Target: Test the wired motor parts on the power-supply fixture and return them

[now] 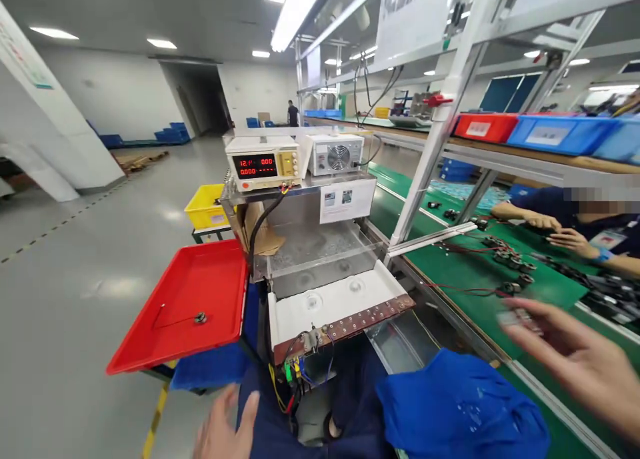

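My left hand (pixel 226 425) hangs low at the bottom edge, fingers apart and empty, above my dark blue trouser leg. My right hand (pixel 570 355) reaches out to the right over the green bench, fingers stretched and blurred by motion, with nothing in them. Between the hands a white fixture block (pixel 333 302) with a brown contact strip (pixel 350 324) sits in front of me. A small round part with a thin red wire (pixel 200 318) lies in the red tray (pixel 190 305).
A power supply with red digits (pixel 263 163) and a fan unit (pixel 336 154) stand on a steel shelf. A blue cloth (pixel 460 405) lies bottom right. Wired parts (pixel 505 259) lie on the green bench (pixel 500 305). A co-worker's hands (pixel 560 235) work there. A yellow bin (pixel 207 207) stands behind.
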`<state>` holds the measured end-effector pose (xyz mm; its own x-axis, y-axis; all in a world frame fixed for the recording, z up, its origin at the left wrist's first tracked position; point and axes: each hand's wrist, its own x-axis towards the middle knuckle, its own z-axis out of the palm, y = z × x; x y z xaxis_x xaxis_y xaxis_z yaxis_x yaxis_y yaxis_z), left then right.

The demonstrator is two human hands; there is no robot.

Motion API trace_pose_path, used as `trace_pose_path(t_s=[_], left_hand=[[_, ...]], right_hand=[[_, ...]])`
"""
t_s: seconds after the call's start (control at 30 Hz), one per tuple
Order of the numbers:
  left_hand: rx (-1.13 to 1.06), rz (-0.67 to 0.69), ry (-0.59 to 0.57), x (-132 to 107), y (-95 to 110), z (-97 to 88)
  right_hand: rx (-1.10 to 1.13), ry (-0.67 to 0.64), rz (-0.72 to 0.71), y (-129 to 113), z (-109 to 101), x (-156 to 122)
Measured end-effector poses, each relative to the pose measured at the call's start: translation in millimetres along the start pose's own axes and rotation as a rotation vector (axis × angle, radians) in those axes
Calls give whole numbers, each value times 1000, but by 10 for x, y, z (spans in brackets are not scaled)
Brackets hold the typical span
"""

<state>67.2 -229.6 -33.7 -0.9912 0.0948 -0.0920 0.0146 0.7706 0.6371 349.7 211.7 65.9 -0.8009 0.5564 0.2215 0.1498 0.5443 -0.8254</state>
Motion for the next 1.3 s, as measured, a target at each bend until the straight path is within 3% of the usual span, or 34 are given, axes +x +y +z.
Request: trace_pose_path(t_s=[0.1, 0.17, 0.23, 0.33, 0.4, 0.47, 0.53, 0.63, 0.77, 0.93, 1.1, 1.3], left_hand=[[-97, 481, 443, -138, 753, -217], [0, 768, 525, -185, 1088, -280], [158, 855, 478, -118, 1180, -267], [379, 603, 266, 164, 967, -194], [499, 391, 135, 374, 758, -149], [569, 287, 51, 547, 600, -94], [522, 242, -35, 683, 504, -5], [132, 159, -223, 832, 417, 198], [-555, -101, -494, 887, 360, 471], [-1037, -428, -782, 754, 577, 602], [-1193, -460, -998, 635, 874, 696], [-1181, -388, -1022, 644, 1103, 805]], right_hand=[[15, -268, -248, -928, 746, 264], [-14, -484, -398, -1358, 1216, 432], [-31, -627, -496, -1524, 1647, 622], [-87, -642, -485, -1270, 2243, 1008], [-203, -551, -381, -901, 2622, 1327], [-341, -464, -254, -520, 2978, 1648], [-440, -429, -160, -214, 3290, 1919], [-518, -433, -107, 71, 3644, 2166], [-602, -476, -104, 260, 3894, 2255], [-617, -483, -57, 396, 3970, 2280], [-587, -521, -47, 453, 3953, 2316], [-574, -549, -22, 476, 3931, 2329]])
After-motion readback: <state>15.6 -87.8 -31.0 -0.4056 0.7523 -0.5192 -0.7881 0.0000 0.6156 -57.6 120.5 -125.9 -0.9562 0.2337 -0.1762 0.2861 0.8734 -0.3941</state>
